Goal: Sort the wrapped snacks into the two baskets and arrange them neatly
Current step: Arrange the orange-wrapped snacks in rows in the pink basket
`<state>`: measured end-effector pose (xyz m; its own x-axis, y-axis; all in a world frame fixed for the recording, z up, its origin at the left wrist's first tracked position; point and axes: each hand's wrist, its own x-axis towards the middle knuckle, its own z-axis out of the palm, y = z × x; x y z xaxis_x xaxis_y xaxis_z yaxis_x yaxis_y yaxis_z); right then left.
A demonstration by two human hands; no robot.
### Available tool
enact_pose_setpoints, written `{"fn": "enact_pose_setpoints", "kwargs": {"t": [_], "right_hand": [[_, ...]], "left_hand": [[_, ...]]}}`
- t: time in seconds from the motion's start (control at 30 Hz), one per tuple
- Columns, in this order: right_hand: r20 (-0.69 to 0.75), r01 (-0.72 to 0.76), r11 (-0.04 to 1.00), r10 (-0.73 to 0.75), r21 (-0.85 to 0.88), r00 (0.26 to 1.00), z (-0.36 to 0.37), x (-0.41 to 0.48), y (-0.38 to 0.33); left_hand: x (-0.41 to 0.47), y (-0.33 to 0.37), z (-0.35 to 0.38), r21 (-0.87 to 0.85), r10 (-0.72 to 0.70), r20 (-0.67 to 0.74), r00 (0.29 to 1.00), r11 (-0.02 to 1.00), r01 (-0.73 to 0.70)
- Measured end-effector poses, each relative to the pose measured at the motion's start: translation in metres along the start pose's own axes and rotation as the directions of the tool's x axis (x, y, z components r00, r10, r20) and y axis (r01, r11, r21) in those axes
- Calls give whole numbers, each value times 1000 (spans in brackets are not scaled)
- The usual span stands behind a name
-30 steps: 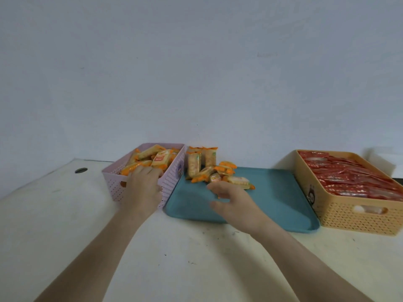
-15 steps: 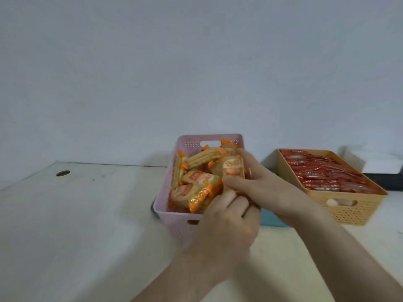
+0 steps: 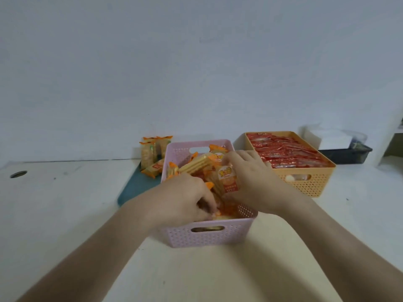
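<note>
Head view: pink basket [image 3: 209,236] is now pulled close, right hand [image 3: 250,182] pinching an orange snack [image 3: 227,179], left hand [image 3: 183,197] curled into the packets [image 3: 196,164] (can't tell if it grips any), so tidying's begun.

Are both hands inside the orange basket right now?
No, the left hand and the right hand are both in the pink basket among orange-wrapped snacks; the orange basket stands to its right.
</note>
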<state>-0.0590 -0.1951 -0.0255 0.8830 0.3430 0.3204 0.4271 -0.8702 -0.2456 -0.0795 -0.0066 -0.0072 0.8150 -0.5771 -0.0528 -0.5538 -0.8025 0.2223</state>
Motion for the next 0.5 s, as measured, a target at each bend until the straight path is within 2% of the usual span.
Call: {"fn": "enact_pose_setpoints", "kwargs": {"t": [0.07, 0.13, 0.17, 0.23, 0.3, 0.4, 0.5], "right_hand": [[-78, 65, 997, -61, 50, 995, -4, -3, -4], [-107, 109, 955, -83, 277, 991, -11, -7, -6], [-83, 110, 927, -86, 360, 993, -16, -11, -5], [50, 75, 918, -103, 388, 993, -27, -17, -6], [201, 75, 958, -134, 278, 970, -31, -21, -8], [254, 139, 987, -154, 76, 955, -32, -23, -17], [355, 124, 992, -110, -17, 928, -34, -19, -22]], "left_hand": [[4, -2, 1, 144, 31, 33, 999, 989, -35], [10, -4, 3, 305, 46, 54, 997, 951, -60], [13, -4, 6, 343, 49, 53, 997, 937, -64], [16, -4, 9, 368, 71, 14, 997, 927, -71], [16, -3, 11, 381, 79, -43, 996, 923, -57], [21, -7, 17, 393, 79, -169, 982, 920, -7], [26, -15, 15, 260, 86, -350, 933, 965, 8]]}}
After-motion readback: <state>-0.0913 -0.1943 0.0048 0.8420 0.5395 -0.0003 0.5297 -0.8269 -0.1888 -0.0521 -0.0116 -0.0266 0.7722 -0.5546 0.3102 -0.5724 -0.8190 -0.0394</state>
